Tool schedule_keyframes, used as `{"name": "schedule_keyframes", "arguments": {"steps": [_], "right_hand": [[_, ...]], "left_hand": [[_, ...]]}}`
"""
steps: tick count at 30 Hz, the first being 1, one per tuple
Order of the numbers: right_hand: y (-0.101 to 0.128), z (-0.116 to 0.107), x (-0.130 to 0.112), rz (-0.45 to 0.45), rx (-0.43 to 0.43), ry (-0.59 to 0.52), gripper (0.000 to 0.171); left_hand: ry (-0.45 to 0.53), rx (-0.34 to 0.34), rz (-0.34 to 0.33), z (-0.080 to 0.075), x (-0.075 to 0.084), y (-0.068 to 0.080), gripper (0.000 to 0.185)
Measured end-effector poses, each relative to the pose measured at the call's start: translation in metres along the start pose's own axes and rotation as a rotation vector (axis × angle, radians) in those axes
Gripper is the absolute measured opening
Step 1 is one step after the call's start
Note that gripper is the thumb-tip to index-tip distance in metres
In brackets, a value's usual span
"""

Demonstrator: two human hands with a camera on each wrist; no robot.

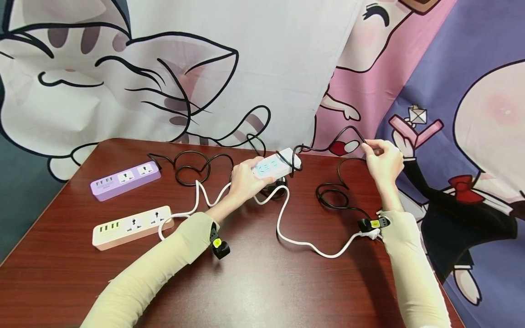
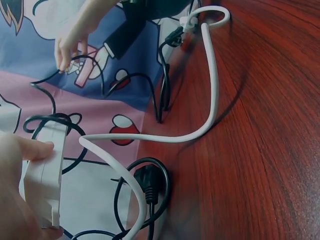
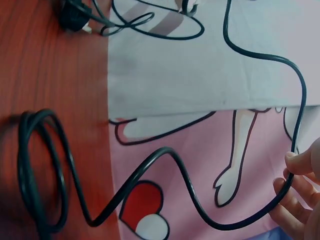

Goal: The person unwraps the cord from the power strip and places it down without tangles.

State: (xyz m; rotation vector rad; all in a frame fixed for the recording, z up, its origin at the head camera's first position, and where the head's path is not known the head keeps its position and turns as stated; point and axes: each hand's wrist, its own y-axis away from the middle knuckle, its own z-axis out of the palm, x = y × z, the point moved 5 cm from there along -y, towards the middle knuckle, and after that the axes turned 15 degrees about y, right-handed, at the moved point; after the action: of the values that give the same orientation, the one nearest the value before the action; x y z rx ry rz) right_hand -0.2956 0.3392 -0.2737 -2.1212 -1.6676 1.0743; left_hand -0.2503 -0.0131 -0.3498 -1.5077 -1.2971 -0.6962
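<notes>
1. Left hand (image 1: pixel 246 180) is gripping the white power strip (image 1: pixel 274 166), fingers curled round it, lifting it just above the desk (image 1: pixel 262 282)
2. Right hand (image 1: pixel 383 160) is pinching the black cord (image 1: pixel 328 148) between its fingers, near the desk's far edge
3. Black cord is running to the strip's end

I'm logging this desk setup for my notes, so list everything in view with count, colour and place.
power strip in hand: 1, white with pale blue face, raised at table's far middle
purple power strip: 1, purple, far left
cream power strip: 1, cream and pink, near left
black cable: 1, black, coiled on the right
white cable: 1, white, snaking across the middle
table: 1, reddish-brown wood
cartoon backdrop: 1, white, pink, purple, behind
left hand: grips the white strip
right hand: pinches the black cable
</notes>
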Motion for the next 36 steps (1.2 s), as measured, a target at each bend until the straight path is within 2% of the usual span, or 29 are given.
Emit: {"name": "schedule_keyframes", "arguments": {"steps": [11,16,27,36], "right_hand": [[0.003,0.011,0.03,0.07,-0.099,0.111,0.021],[0.003,0.019,0.043,0.076,-0.179,0.163,0.024],[0.01,0.052,0.075,-0.004,-0.372,0.261,0.027],[0.02,0.065,0.076,-0.106,-0.514,0.261,0.028]], "left_hand": [[0.03,0.045,0.066,-0.007,-0.001,-0.001,0.064],[0.038,0.057,0.084,-0.009,0.0,0.0,0.062],[0.05,0.057,0.08,-0.01,0.002,0.0,0.062],[0.068,0.031,0.047,-0.004,0.007,0.002,0.064]]}}
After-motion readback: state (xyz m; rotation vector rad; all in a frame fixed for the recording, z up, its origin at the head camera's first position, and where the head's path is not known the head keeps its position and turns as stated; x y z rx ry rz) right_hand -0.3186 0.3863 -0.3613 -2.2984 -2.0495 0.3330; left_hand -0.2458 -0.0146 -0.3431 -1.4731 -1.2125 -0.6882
